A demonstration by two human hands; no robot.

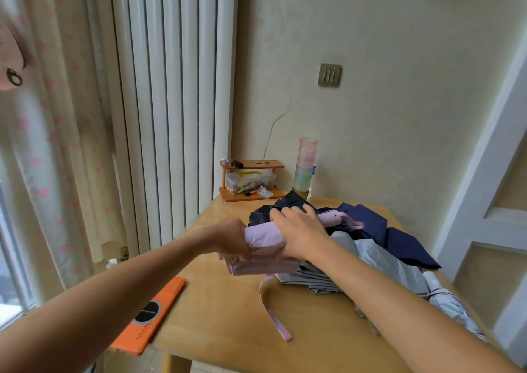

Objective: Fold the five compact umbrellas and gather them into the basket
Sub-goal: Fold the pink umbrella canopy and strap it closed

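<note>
Just beneath the two hands, a loose pink strap (273, 310) trails down onto the bench (228, 330), hanging nearer the right hand than the left. Above it a person holds the pink umbrella (265, 241). The left hand (232, 240) is curled tight round the canopy's gathered end, and the right hand (299, 234) is wrapped over its middle, close beside. The umbrella's long axis runs from the left hand across and slightly away, with its handle (338, 218) poking out beyond the right hand. Right of and behind that hand lie a white patterned umbrella (450, 301), a grey umbrella (370, 258), a navy umbrella (370, 224) and a black umbrella (265, 213), all yet to be folded. No basket is in sight. Winding the strap looks the likely next job, with the right hand better placed to take it.
</note>
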